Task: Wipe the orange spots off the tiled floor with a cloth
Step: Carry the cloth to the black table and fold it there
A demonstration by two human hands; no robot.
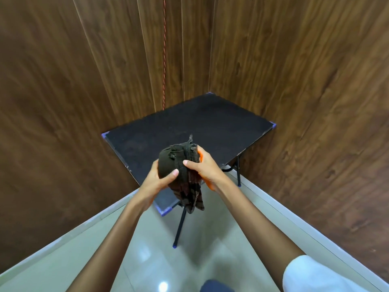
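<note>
Cloth (185,165) | gripped by left hand (156,182), right hand (205,168) | above table (221,123)

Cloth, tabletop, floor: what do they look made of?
The cloth looks like dark brown woven fabric: soft, with limp folds and frayed threads. The tabletop is a matte black, finely speckled board, possibly laminate or painted wood, with a worn edge. The floor is pale glossy tile, probably ceramic, with sharp light reflections.
</note>
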